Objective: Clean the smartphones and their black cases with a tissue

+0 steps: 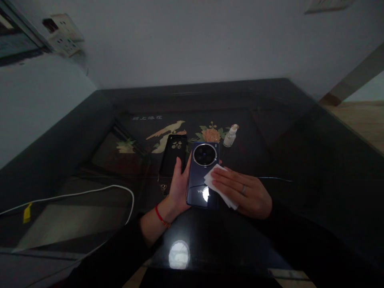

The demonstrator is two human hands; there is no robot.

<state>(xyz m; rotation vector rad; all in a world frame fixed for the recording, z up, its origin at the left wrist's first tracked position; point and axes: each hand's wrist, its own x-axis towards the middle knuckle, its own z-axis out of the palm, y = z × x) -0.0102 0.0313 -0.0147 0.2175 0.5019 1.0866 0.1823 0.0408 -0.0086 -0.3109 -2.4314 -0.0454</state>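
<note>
A dark blue phone (pixel 201 176) lies back-up, its round camera ring toward the far side. My left hand (pixel 177 188) wraps round the phone's left edge and holds it; a red cord circles that wrist. My right hand (pixel 243 191), with a ring on one finger, presses a folded white wipe (pixel 218 185) against the phone's right side, fingers flat and together on the cloth. A black phone case (pixel 173 155) lies just left of the phone on the table.
A small clear spray bottle (pixel 230 136) stands beyond the phone. The dark glass-topped table (pixel 270 132) carries a bird and flower inlay. A white cable (pixel 90 194) loops across the left part. A wall socket (pixel 64 38) sits at upper left.
</note>
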